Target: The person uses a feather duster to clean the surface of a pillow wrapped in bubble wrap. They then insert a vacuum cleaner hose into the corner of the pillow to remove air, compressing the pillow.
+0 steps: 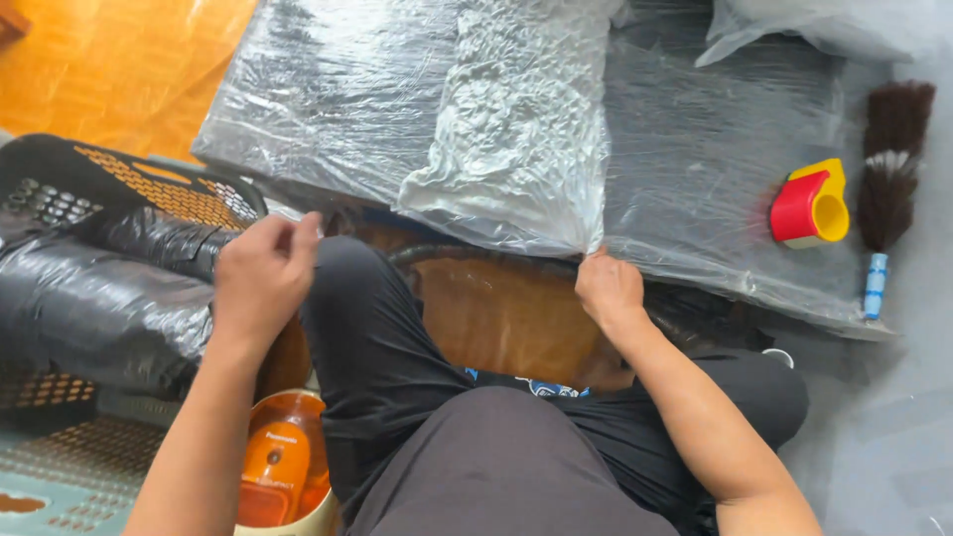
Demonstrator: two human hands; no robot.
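A clear plastic bag (516, 129) with a crinkled, bubbly surface lies on a dark board wrapped in plastic film (695, 139). My right hand (608, 290) pinches the bag's near corner at the board's front edge. My left hand (260, 276) is closed, fingertips pinched together above my knee, near the film's left edge; what it grips is too thin to make out. My legs in dark trousers (377, 347) sit between the hands.
A black perforated basket (69, 189) at left holds dark film-wrapped bundles (99, 308). An orange appliance (283, 462) stands by my left knee. A red-and-yellow tape dispenser (809, 203) and a dark brush with blue handle (888, 179) lie at right. An orange sheet (119, 60) covers the far left.
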